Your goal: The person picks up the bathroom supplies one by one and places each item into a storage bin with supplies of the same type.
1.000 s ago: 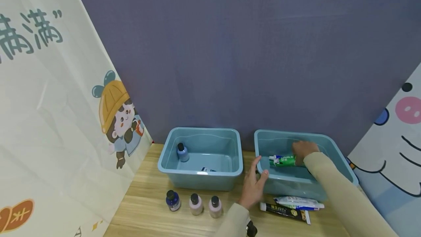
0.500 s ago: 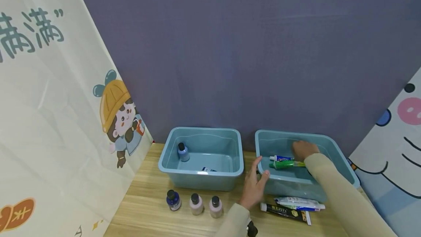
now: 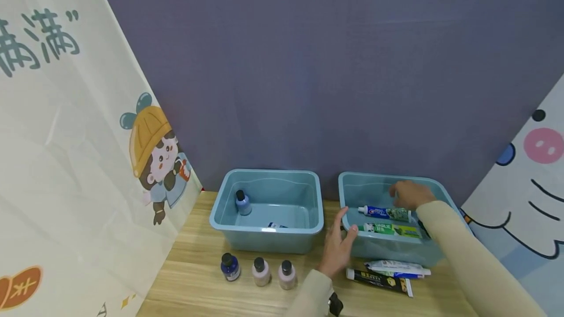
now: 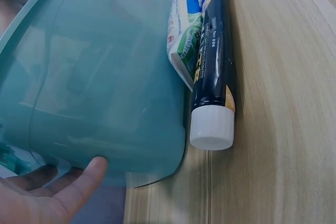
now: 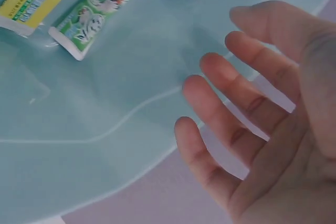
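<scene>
My right hand [image 3: 411,195] hovers over the back of the right-hand blue bin [image 3: 387,177], its fingers loosely spread and holding nothing in the right wrist view. Below it in the bin lie a blue-and-green toothpaste tube [image 3: 387,214] and, nearer the front, a green-and-yellow toothpaste tube [image 3: 392,230]. My left hand [image 3: 337,252] rests at that bin's left front corner, thumb and fingers extended against the plastic. Just outside the front wall, a black toothpaste tube [image 4: 212,61] with a white cap lies beside a white-and-green toothpaste tube [image 4: 185,30].
A second blue bin [image 3: 273,241] stands to the left, with a blue bottle [image 3: 243,203] inside. In front of it on the wooden table [image 3: 189,263] are a dark blue bottle [image 3: 230,268] and two pale pink bottles [image 3: 261,273]. A dark panel [image 3: 282,72] rises behind the bins.
My right hand has let go of the green-and-yellow toothpaste tube, which dropped and now lies flat at the bin's front. The hand has risen slightly and opened. My left hand has stayed at the corner.
</scene>
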Demonstrator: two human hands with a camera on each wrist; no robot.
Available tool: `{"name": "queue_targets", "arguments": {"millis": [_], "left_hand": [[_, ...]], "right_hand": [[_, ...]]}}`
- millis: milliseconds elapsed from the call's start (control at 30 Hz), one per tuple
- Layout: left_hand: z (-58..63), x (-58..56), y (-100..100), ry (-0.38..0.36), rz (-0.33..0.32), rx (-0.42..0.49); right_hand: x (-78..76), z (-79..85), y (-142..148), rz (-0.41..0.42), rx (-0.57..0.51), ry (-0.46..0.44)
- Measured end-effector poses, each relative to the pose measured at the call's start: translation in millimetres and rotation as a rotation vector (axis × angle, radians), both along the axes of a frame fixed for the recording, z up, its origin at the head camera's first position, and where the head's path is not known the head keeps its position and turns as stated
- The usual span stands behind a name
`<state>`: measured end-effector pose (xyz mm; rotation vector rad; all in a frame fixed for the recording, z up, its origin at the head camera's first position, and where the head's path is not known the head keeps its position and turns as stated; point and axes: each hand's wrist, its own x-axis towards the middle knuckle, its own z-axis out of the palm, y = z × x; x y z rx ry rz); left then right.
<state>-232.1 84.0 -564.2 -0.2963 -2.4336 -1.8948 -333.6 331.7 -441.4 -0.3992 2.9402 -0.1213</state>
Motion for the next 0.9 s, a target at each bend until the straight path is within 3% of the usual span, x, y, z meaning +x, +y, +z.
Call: {"name": "queue_targets", "arguments": {"millis": [400, 900], "left_hand": [[2.1, 0.4, 0, -0.028, 0.002, 0.009], [2.6, -0.5, 1, -0.041, 0.008, 0.003]], "right_hand": [[32.4, 16.6, 10, 0.071, -0.105, 0.127], [83.6, -2.5, 16, 0.004, -0.273, 0.236]]}}
